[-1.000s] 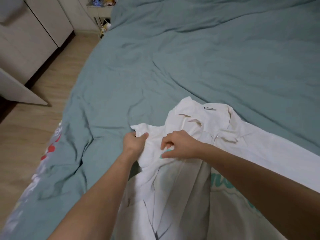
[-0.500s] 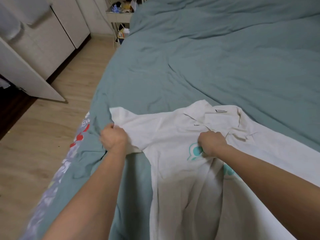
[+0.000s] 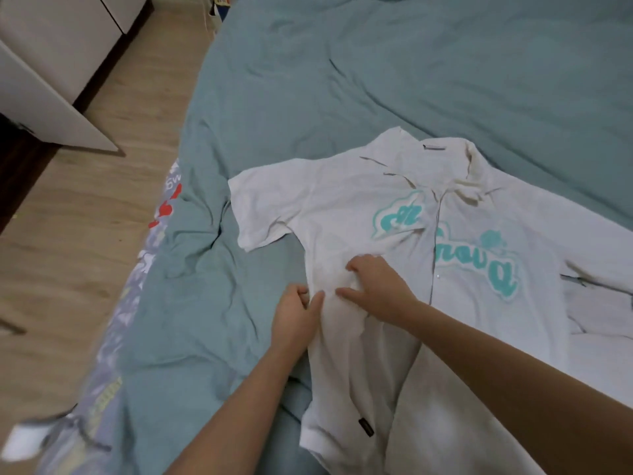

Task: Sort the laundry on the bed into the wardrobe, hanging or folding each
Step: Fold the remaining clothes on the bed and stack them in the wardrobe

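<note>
Head view: I look down over both forearms at a bed [image 3: 411, 80] under a rumpled teal cover.
Shirt: a white short-sleeved shirt [image 3: 342, 214] lies front-up on the bed's near side, collar toward the far side, one sleeve spread out to the left, teal lettering across the chest.
Left hand: my left hand [image 3: 294, 317] sits at the shirt's left side seam, fingers curled, thumb laid on the cloth; the grip is pinching the shirt's edge.
Right hand: my right hand [image 3: 376, 286] lies on the shirt just beside the left one, fingers bent into a bunched fold; the grip is clenched on the shirt.
Hem: the lower part of the shirt runs toward me between my arms, creased, with a small dark tag near the bottom edge.
Floor: a wood floor [image 3: 68, 234] runs along the bed's left side.
Wardrobe: a white wardrobe [image 3: 51, 39] stands at the upper left, one door [image 3: 44, 108] swung open.
</note>
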Motion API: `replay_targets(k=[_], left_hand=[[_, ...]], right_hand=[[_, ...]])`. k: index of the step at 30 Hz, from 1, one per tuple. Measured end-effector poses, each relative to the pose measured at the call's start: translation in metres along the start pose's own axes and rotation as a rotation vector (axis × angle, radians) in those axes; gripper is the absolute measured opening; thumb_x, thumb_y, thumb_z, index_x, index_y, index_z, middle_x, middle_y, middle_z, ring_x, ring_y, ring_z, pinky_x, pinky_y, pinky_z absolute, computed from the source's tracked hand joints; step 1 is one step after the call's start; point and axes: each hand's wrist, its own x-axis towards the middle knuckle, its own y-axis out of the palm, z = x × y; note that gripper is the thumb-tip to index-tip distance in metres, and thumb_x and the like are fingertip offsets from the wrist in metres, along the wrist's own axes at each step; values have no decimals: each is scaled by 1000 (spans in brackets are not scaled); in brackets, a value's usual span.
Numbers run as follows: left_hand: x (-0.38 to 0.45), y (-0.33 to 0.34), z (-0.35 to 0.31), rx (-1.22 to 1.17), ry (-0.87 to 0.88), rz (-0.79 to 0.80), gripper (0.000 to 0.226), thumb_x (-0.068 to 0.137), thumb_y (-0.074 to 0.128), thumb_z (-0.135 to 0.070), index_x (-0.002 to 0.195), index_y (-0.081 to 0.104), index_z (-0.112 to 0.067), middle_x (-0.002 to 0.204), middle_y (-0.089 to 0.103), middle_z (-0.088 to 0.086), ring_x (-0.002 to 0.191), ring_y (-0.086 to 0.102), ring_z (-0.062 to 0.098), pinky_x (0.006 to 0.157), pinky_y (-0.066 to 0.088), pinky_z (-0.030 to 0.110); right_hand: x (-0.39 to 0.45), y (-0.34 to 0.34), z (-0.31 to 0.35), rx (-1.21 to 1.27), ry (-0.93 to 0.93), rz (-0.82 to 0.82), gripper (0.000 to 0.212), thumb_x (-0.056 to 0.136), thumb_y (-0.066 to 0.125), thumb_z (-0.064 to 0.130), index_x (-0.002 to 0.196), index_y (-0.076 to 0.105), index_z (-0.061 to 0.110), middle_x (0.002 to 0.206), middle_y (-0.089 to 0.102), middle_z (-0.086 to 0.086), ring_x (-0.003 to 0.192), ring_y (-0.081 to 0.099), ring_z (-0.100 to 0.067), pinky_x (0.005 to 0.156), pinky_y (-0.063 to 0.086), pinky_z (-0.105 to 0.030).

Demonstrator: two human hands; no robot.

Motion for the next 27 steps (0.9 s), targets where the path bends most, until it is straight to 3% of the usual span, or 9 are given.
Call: replay_targets(k=[5, 8, 11, 15, 17, 20, 23, 25, 27], left_hand=[[-43, 10, 42, 136, -41, 256, 45, 85, 70, -31, 121, 54, -9, 115, 63, 4, 103, 58, 22, 75, 38, 22], [-67, 9, 54, 310, -12, 328, 48, 84, 70, -20, 127, 56, -5, 126, 61, 10, 115, 57, 24, 75, 35, 20], [-90, 0, 56, 236, -40, 221, 32, 86, 61, -16, 112, 65, 1, 112, 67, 18, 103, 63, 24, 70, 40, 26], [-115, -19, 56, 198, -139, -144, 27, 90, 48, -3, 112, 58, 8, 113, 62, 29, 105, 59, 39, 84, 44, 38], [-130, -31, 58, 185, -162, -308, 25, 89, 46, 3, 113, 53, 8, 114, 59, 31, 106, 57, 42, 87, 42, 41], [-148, -44, 74, 268, -168, -439, 32, 85, 50, 3, 117, 47, 2, 122, 50, 27, 106, 54, 44, 91, 40, 46], [-154, -45, 93, 419, 66, -265, 36, 83, 65, -7, 116, 51, -1, 121, 47, 22, 106, 53, 41, 88, 40, 42], [-156, -44, 100, 592, 237, 8, 49, 76, 77, -20, 118, 54, -10, 125, 46, 12, 111, 50, 34, 89, 41, 36], [-158, -43, 105, 893, 316, 288, 65, 70, 81, -33, 125, 49, -19, 137, 38, 1, 124, 42, 27, 96, 42, 35]], right_hand=[[-17, 2, 4, -10, 27, -79, 15, 89, 58, 24, 81, 48, 17, 97, 58, -12, 99, 51, -31, 79, 34, -34], [-46, 0, 1, 143, 41, -161, 15, 94, 49, 18, 84, 39, 14, 85, 58, -18, 84, 54, -34, 69, 34, -36], [-88, -11, -5, 388, 108, -324, 14, 98, 45, 19, 88, 40, 11, 73, 52, -9, 69, 51, -28, 60, 34, -34], [-155, -3, -38, 787, 596, -477, 18, 94, 52, 17, 78, 45, 10, 80, 56, -14, 68, 61, -33, 50, 54, -35], [-196, 21, -60, 630, 776, -329, 13, 90, 54, 15, 79, 50, 8, 85, 62, -19, 82, 66, -37, 73, 56, -42], [-245, 58, -72, 425, 795, 106, 8, 88, 54, 11, 84, 51, 6, 91, 58, -15, 90, 63, -31, 75, 50, -33], [-264, 80, -62, 346, 732, 198, 19, 90, 53, 19, 104, 50, 6, 109, 57, -14, 104, 57, -31, 76, 43, -31], [-266, 90, -49, 147, 602, -34, 34, 89, 58, 20, 116, 45, 5, 113, 52, -12, 105, 52, -29, 78, 44, -35], [-265, 99, -35, -52, 257, -206, 42, 79, 71, 23, 112, 51, 6, 105, 53, -12, 94, 53, -29, 73, 46, -38]])
